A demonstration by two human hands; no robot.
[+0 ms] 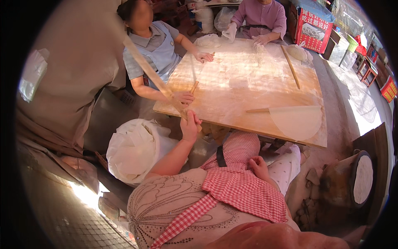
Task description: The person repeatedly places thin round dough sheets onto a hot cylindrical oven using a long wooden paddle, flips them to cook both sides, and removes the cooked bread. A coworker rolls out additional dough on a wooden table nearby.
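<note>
My left hand (189, 124) is closed around the lower end of a long wooden stick (149, 71), which slants up to the left past the table's near edge. Low beside my apron (239, 190), my right hand (259, 166) has curled fingers; whether it holds anything cannot be told. On the floured wooden table (230, 105) lies a thin, folded-looking dough sheet (297, 121), with a thin wooden rod (258, 110) sticking out at its left. Another rod (290, 67) lies farther back. A co-worker's hands (186, 97) rest at a rolling pin (195, 87) on the left.
A cloth-lined round container (133, 149) with pale sheets stands left of my arm. Another person (261, 15) is at the far edge, near covered dough (208, 41) and a second bundle (297, 52). At right stands a barrel-shaped object (339, 180) with a pale round face.
</note>
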